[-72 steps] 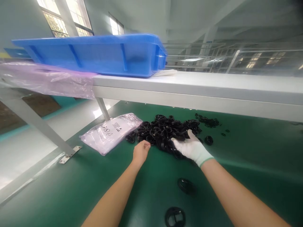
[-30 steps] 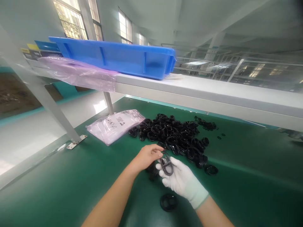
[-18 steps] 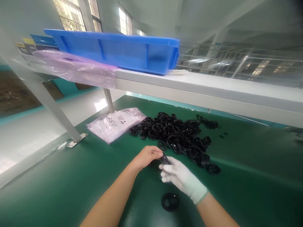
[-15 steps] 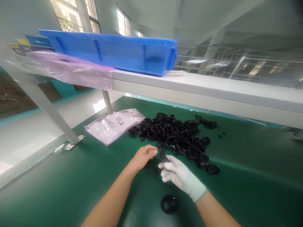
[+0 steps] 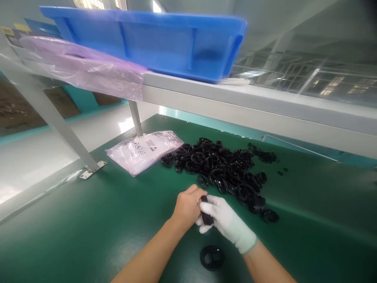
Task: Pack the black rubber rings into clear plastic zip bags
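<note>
My bare left hand [image 5: 187,206] and my white-gloved right hand [image 5: 225,220] meet low in the middle of the green mat [image 5: 88,220]. Both have fingers closed on a small stack of black rings [image 5: 206,210] held between them. Just beyond the hands lies a pile of several black rings [image 5: 224,169]. One black round part [image 5: 212,257] lies flat on the mat below my right wrist.
A pink plastic bag [image 5: 144,151] lies left of the pile. Above runs a white shelf [image 5: 265,106] carrying a blue tray [image 5: 147,37] and a pink plastic sheet [image 5: 85,68]. A metal shelf leg [image 5: 55,122] stands at the left.
My hands have come together: the left hand now closes on the black rings that the right hand held up. The view has tilted slightly down and nearer the shelf.
</note>
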Motion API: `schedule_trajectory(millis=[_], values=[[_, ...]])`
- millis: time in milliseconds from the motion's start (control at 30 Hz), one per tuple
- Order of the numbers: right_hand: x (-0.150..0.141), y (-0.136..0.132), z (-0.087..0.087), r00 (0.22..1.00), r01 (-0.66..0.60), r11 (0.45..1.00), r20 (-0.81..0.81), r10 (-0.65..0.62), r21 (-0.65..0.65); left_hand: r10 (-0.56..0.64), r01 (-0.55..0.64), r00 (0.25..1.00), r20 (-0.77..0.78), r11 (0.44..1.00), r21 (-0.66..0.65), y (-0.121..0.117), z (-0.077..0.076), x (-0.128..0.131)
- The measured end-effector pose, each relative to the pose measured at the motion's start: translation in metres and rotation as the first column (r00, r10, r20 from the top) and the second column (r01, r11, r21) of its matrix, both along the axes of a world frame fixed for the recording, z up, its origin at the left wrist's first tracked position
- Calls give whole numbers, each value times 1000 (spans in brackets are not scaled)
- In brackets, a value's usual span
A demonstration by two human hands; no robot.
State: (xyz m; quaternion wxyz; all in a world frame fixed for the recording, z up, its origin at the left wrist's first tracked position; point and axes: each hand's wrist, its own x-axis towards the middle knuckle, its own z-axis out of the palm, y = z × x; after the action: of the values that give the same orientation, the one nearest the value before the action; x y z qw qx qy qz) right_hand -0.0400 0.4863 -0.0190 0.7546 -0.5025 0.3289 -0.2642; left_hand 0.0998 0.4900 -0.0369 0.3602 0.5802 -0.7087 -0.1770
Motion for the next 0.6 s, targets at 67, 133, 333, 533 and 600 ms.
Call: schedule_trajectory(millis=[67,133,333,533,600], values=[[-2,-1,1,999,-14,999,46,13,32,5,-4,999,39,1000,-16,-1,-1,0],[-5,-2,1,995,-44,998,89,39,55,-1,2,999,52,1000,-11,-2,-1,0],[-2,0,-5,978,1,997,209,-19,82,96,-99,990,-104,995,-26,-1,-3,-4],[2,-9,-8,977,112,993,180,-114,20,57,-56,998,-19,998,32,-15,9,3],[-7,-28,-4,958,263,955,-82,-276,-137,91,-90,996,-2,992,83,-18,8,19]])
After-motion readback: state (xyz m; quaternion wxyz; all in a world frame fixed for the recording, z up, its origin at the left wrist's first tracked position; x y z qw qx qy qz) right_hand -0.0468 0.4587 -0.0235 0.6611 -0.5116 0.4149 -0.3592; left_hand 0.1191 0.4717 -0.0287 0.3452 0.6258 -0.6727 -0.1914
